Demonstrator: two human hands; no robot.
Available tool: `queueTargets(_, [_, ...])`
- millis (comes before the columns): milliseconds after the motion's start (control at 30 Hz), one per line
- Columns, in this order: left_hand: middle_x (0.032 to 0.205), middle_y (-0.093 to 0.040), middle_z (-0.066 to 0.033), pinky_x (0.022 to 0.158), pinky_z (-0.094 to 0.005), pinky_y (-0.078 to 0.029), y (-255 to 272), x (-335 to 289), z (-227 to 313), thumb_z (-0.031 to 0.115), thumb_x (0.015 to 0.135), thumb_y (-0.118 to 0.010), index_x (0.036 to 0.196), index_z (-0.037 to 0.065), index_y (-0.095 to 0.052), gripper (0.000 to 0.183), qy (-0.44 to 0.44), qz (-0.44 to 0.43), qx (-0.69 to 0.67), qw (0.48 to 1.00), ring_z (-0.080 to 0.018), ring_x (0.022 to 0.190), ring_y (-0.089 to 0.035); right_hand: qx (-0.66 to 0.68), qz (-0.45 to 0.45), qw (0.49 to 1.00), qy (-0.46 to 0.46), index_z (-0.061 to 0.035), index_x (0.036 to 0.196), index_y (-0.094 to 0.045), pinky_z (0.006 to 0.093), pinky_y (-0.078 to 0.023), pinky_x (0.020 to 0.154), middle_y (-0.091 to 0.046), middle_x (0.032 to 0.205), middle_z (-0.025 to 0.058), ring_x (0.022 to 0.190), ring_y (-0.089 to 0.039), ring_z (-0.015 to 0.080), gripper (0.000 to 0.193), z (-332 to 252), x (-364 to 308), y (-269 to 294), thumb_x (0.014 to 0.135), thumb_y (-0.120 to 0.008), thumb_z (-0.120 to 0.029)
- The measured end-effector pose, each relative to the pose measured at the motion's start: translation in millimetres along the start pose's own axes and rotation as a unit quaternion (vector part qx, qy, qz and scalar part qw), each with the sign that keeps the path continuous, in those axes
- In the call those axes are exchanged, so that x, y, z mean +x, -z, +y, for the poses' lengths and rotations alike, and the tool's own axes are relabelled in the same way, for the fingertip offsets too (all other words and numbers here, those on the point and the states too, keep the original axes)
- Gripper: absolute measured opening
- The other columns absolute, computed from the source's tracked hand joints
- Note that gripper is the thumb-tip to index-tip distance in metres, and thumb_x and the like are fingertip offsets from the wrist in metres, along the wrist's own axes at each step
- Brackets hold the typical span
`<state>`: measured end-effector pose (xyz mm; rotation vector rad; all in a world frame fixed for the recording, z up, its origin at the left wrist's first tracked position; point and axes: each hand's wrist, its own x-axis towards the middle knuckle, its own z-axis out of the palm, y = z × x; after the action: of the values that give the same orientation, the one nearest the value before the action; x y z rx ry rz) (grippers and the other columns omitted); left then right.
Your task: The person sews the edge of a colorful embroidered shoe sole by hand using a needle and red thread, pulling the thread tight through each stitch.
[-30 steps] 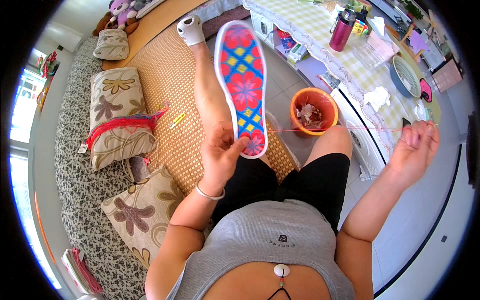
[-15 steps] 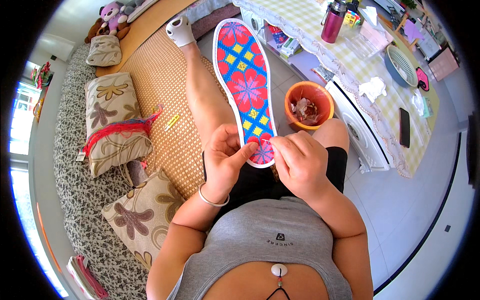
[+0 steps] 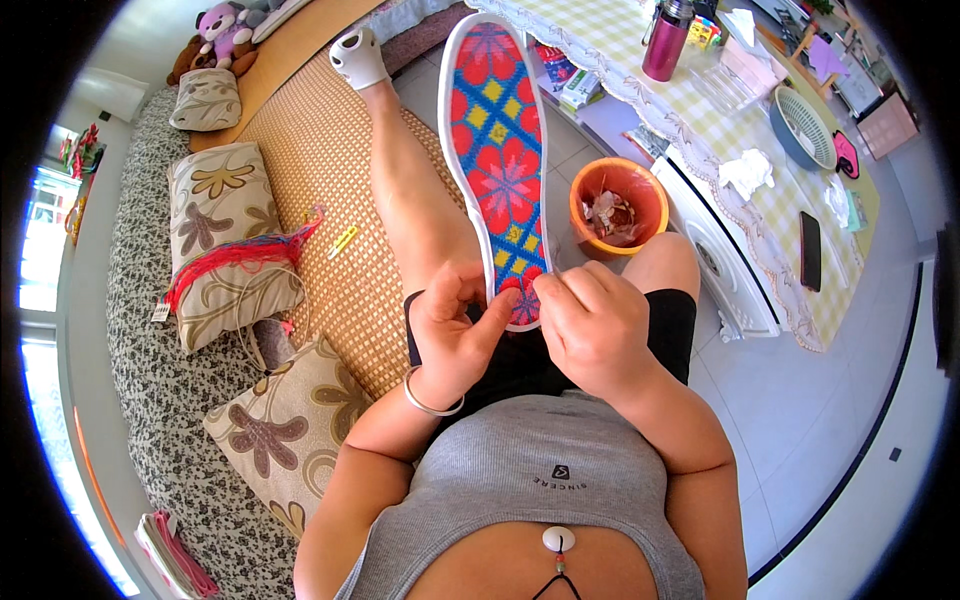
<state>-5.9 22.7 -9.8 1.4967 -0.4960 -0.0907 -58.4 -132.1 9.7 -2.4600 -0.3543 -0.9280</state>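
An embroidered insole (image 3: 505,180) with red flowers, blue lattice, yellow diamonds and a white rim stands tilted above my lap, its narrow heel end toward me. My left hand (image 3: 455,320) grips that heel end at its left edge, thumb on the patterned face and fingers curled behind. At the right edge of the heel, my right hand (image 3: 590,320) is closed in a pinch against the stitching. The thin needle that showed between its fingertips half a second ago is hidden now.
A bundle of red and blue thread (image 3: 240,265) lies over a cushion (image 3: 215,190) on the left. Beside it on the woven mat is a yellow cutter (image 3: 343,242). An orange bin (image 3: 655,205) stands right of the insole, near a table (image 3: 770,225) with a purple flask (image 3: 667,45).
The insole has tilted and moved slightly up, its face turning a little. My right fingertips have come in against its heel, and the needle has gone out of sight.
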Motion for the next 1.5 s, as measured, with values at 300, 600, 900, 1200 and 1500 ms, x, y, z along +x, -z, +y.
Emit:
queueTargets(300, [0.07,-0.06,-0.0047,0.052,-0.0189,-0.042,-4,4,1,-0.006,0.075,-0.067,0.087,-0.003,-0.058,0.015,-0.09,0.016,0.129,0.987,-0.0062,0.06,-0.055,0.058,0.017,0.997,-0.049,-0.0018,0.096,-0.053,0.0347,-0.045,0.051,-0.055,0.07,0.0073,0.061,-0.056,0.024,0.027,-3,-1,-4,0.07,-0.063,-0.006])
queueTargets(600, [0.092,-0.065,-0.0098,0.074,-0.0244,-0.049,-2,6,5,-0.007,0.085,-0.058,0.098,-0.002,-0.052,0.015,0.025,-0.016,-0.132,0.991,-0.0128,0.083,-0.062,0.183,0.115,0.958,-0.186,-0.0034,0.096,-0.055,0.033,-0.045,0.068,-0.059,0.08,0.0097,0.075,-0.057,0.027,0.019,3,-2,2,0.078,-0.061,0.001])
queueTargets(900, [0.098,-0.065,-0.0103,0.079,-0.0265,-0.05,-3,12,2,-0.006,0.086,-0.056,0.102,-0.001,-0.052,0.017,0.108,-0.087,-0.275,0.951,-0.0145,0.09,-0.062,0.744,-0.001,0.447,-0.497,0.0015,0.095,-0.064,0.0181,-0.042,0.057,-0.065,0.08,0.0039,0.064,-0.057,0.0074,0.013,17,-19,-18,0.086,-0.06,-0.007])
queueTargets(1200, [0.099,-0.065,-0.0105,0.077,-0.0254,-0.05,-1,9,-6,-0.003,0.088,-0.054,0.104,0.0,-0.053,0.017,0.097,-0.111,-0.304,0.941,-0.0144,0.089,-0.062,0.76,0.153,0.378,-0.507,0.0014,0.092,-0.061,0.0267,-0.051,0.061,-0.064,0.092,0.0123,0.07,-0.06,0.0147,0.011,37,-15,-25,0.086,-0.061,-0.008])
queueTargets(1500, [0.066,-0.049,-0.0011,0.058,-0.027,-0.031,55,44,-11,0.011,0.081,-0.063,0.103,0.008,-0.056,0.023,0.102,-0.071,-0.46,0.879,-0.0129,0.059,-0.038,0.643,0.387,0.6,-0.277,-0.002,0.091,-0.053,0.0199,-0.032,0.046,-0.044,0.065,0.0004,0.054,-0.039,0.0066,0.003,133,-37,80,0.088,-0.053,-0.002])
